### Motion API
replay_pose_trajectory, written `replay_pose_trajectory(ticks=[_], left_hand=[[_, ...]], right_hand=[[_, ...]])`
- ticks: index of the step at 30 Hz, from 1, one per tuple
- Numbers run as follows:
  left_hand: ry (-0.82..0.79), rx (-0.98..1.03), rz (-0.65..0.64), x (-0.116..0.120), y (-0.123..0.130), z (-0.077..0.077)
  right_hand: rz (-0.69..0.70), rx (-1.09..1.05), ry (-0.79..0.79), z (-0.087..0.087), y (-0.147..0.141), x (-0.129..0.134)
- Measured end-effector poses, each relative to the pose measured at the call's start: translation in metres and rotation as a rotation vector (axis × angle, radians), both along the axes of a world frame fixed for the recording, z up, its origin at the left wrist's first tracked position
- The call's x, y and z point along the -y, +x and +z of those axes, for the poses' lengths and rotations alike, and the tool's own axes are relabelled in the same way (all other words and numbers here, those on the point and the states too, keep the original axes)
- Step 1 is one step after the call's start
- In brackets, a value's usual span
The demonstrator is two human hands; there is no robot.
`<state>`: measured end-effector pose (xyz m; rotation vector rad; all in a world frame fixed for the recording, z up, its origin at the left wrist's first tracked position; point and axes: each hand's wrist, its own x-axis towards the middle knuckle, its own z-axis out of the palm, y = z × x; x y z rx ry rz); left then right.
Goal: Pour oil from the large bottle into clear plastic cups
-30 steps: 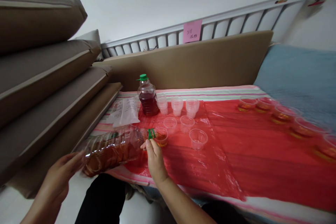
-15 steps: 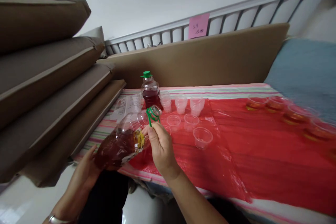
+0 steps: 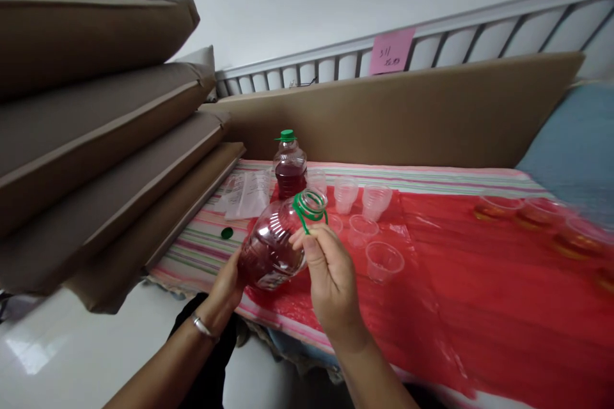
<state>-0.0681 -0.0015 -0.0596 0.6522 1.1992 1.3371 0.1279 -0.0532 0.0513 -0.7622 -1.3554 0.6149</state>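
Observation:
A large clear bottle of dark red drink is tilted in front of me, its uncapped mouth pointing up and to the right. My right hand pinches the green carrying loop at its neck. Against the bottle's lower end presses my left hand, its fingers partly hidden behind it. Near the bottle's mouth are clear plastic cups: one single cup to the right, another cup beyond it, and one partly hidden behind my right hand. A green cap lies on the striped cloth to the left.
Another bottle, capped in green, stands behind with stacked cups beside it. Cups of amber drink line the right side of the red plastic sheet. Beige cushions pile up at left. Papers lie nearby.
The bottle has moved up and to the right with both hands, its base raised. The view has shifted left, and the green cap now shows on the cloth.

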Motion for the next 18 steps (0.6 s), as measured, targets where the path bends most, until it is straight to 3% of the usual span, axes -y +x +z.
replay_pose_trajectory(ticks=[3,5,7,10,12,14,16,18], left_hand=[[-0.005,-0.104,0.057,-0.005,0.000,-0.006],[0.014,-0.191,0.088,-0.005,-0.005,0.000],[0.061,-0.276,0.149,0.000,-0.012,0.018],[0.220,-0.416,0.170,0.015,-0.018,0.064],[0.413,-0.637,-0.073,0.026,-0.013,0.096],[0.573,-0.845,-0.190,0.031,-0.005,0.118],[0.650,-0.919,-0.232,0.030,0.003,0.125],[0.656,-0.887,-0.251,0.025,0.008,0.120]], right_hand=[[-0.007,0.041,-0.003,-0.009,-0.006,-0.001],[-0.012,0.093,0.010,-0.012,-0.010,0.000],[-0.025,0.150,0.026,-0.013,-0.015,0.000],[-0.040,0.209,0.040,-0.011,-0.023,0.001],[-0.024,0.251,0.051,-0.009,-0.029,0.003],[0.003,0.295,0.077,-0.008,-0.034,0.005],[0.019,0.336,0.111,-0.008,-0.038,0.007],[0.022,0.359,0.135,-0.009,-0.041,0.010]])
